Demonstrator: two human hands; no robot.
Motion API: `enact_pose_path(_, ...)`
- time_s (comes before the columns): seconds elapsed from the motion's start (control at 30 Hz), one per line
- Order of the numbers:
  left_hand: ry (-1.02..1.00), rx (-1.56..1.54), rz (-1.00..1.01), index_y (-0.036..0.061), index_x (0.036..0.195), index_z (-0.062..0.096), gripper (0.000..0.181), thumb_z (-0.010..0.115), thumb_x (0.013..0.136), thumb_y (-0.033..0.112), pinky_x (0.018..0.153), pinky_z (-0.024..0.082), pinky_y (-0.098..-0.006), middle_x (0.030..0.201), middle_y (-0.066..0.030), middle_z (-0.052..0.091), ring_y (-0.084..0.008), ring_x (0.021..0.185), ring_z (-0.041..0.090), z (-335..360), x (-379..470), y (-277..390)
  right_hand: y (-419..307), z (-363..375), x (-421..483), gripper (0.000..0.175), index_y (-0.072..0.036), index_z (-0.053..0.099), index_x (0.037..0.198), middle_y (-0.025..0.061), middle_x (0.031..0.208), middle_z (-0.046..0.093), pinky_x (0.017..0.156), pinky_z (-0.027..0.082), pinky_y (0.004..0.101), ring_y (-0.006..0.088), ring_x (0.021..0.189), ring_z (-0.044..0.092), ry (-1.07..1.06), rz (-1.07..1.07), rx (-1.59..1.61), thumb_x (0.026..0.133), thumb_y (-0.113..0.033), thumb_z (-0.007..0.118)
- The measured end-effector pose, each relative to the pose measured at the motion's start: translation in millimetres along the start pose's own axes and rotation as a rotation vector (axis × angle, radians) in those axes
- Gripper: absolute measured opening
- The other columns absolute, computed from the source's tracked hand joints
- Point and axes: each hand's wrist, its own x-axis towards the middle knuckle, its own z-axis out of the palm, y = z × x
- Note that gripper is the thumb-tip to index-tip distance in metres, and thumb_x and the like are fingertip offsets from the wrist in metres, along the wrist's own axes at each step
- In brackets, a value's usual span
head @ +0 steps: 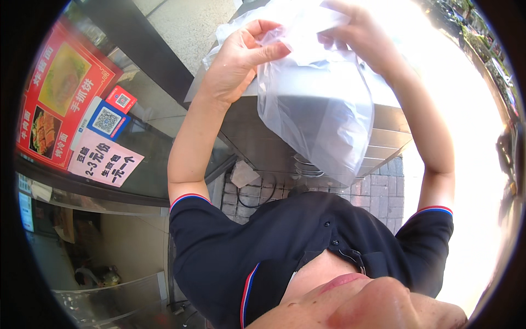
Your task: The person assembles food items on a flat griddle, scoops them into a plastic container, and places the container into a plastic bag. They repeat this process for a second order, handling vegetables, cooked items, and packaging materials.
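A clear plastic bag (316, 119) hangs from both hands in front of a metal counter (242, 123). At the top left, my left hand (242, 57) pinches the bag's upper part between thumb and fingers. My right hand (357, 33) is at the top right, its fingers bent against the bag; it is slightly blurred, and bright light washes out the plastic between the two hands. More thin white plastic (283, 12) lies behind the hands on the counter top. The lower end of the bag hangs loose, and whether it holds anything cannot be told.
Left of the counter is a glass panel with a red food poster (94, 78) and a pink handwritten sheet (106, 158). Below the counter, a pale block (244, 174), a black cable (269, 197) and stacked round items (308, 166) rest near brick paving (382, 187). Strong glare covers the right side.
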Motion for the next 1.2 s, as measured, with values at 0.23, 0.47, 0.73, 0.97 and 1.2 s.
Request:
enact_pose_path(0.23, 0.199, -0.004, -0.058, 0.0039, 0.078, 0.063, 0.016, 0.070, 0.084, 0.018, 0.052, 0.035, -0.0169, 0.068, 0.0022, 0.059, -0.0021, 0.057, 0.047, 49.7, -89.7, -59.4, 15.4, 39.0, -89.0, 0.017, 0.000, 0.059, 0.080, 0.0016, 0.066, 0.053, 0.053, 0.040, 0.0253, 0.0061, 0.061, 0.046, -0.220, 0.006, -0.104, 0.085, -0.014, 0.066)
enact_pose_path(0.47, 0.100, -0.763, -0.363, 0.0111, 0.059, 0.046, 0.049, 0.051, 0.090, 0.048, 0.053, 0.039, -0.0219, 0.060, 0.0048, 0.042, -0.0072, 0.055, 0.042, 87.1, -145.0, -138.8, 58.1, 77.0, -172.0, 0.024, 0.000, 0.049, 0.074, 0.0038, 0.068, 0.051, 0.061, 0.044, 0.0310, 0.0157, 0.065, 0.054, 0.052, -0.188, 0.066, 0.092, -0.014, 0.054)
enact_pose_path(0.73, -0.267, -0.924, -0.357, 0.0063, 0.064, 0.054, 0.037, 0.059, 0.089, 0.033, 0.049, 0.034, -0.0201, 0.060, -0.0009, 0.045, -0.0092, 0.052, 0.042, 71.0, -160.2, -121.4, 25.5, 66.7, -238.3, 0.027, -0.006, 0.046, 0.081, -0.0021, 0.060, 0.046, 0.049, 0.034, 0.0224, 0.0058, 0.052, 0.042, -0.357, 0.311, 0.472, 0.089, -0.027, 0.061)
enact_pose_path(0.97, -1.093, 0.662, -0.032, 0.0014, 0.079, 0.064, 0.011, 0.067, 0.076, 0.011, 0.056, 0.045, -0.0353, 0.070, -0.0101, 0.062, -0.0303, 0.065, 0.058, 56.8, -158.9, -69.6, 21.3, 85.3, -278.0, 0.019, -0.007, 0.065, 0.087, 0.0131, 0.103, 0.063, 0.074, 0.048, 0.0347, 0.0232, 0.098, 0.058, -0.910, -0.224, -1.204, 0.081, -0.025, 0.064)
enact_pose_path(1.2, -0.666, 1.589, 0.569, 0.0031, 0.087, 0.064, 0.019, 0.064, 0.070, 0.009, 0.096, 0.040, -0.0441, 0.072, -0.0063, 0.059, -0.0225, 0.093, 0.061, 42.0, -165.5, -24.6, -19.4, 63.7, -232.5, 0.015, -0.003, 0.066, 0.082, 0.0101, 0.083, 0.066, 0.101, 0.029, 0.0362, 0.0206, 0.090, 0.058, -1.083, 0.057, -1.495, 0.086, -0.012, 0.055)
